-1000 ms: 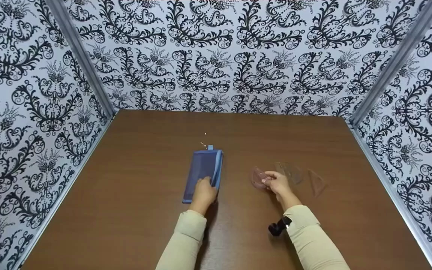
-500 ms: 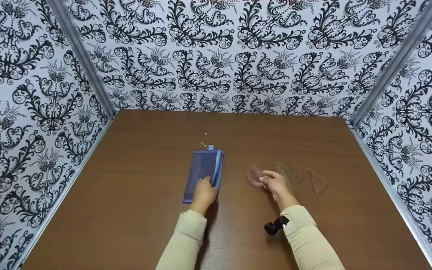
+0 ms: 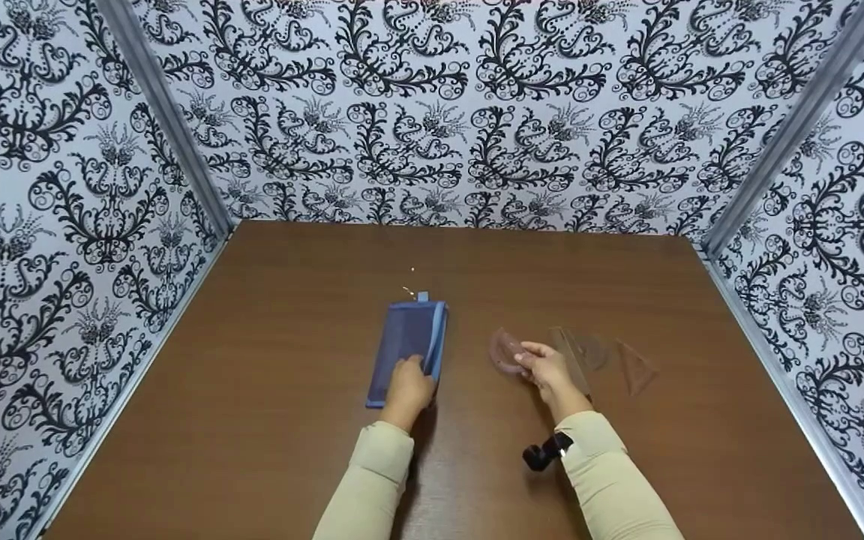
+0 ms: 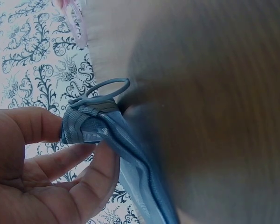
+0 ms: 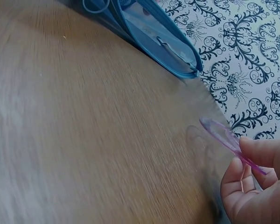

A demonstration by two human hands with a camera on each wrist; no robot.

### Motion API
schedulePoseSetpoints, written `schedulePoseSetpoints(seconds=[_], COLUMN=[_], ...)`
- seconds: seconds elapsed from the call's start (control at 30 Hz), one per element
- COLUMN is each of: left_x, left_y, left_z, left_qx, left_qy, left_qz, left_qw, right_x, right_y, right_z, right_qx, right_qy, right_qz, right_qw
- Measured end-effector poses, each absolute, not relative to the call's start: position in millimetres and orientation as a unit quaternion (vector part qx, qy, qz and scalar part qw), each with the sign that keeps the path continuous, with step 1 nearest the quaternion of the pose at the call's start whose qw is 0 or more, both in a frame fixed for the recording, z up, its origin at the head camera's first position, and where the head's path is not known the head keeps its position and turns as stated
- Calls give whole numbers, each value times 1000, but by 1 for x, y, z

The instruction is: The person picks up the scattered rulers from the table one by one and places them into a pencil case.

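A blue mesh zip pouch lies on the table, and my left hand grips the near end of its zipped edge. In the left wrist view, thumb and fingers hold that corner beside the ring-shaped zip pull. The pouch's mouth gapes along the zip in the right wrist view. To the right, my right hand pinches a pink see-through protractor between thumb and fingers. It is tilted, its curved edge turned toward the pouch.
Just right of my right hand lie a clear ruler and a clear, rounded flat piece. Farther right is an orange-tinted set square. Patterned walls enclose the brown table at the back and sides.
My right hand has moved a little left with the protractor, toward the pouch, uncovering more of the ruler. The left hand keeps its hold on the pouch, which stays in place.
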State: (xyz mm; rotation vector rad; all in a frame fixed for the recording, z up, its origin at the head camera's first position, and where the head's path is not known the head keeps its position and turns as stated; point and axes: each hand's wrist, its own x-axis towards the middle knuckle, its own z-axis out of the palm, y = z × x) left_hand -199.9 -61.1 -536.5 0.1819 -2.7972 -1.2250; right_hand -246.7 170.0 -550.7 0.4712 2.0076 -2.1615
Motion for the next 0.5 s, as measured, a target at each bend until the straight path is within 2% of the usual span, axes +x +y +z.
schedulePoseSetpoints(seconds=[0.5], left_x=[-201], left_y=[-62], left_z=[-538], left_qx=[64], left_qy=[-913], left_qz=[-401], left_qw=[21], right_x=[-251], right_y=[157], right_z=[-553], right_qx=[168], right_qy=[635], right_qz=[-750], right_qw=[74])
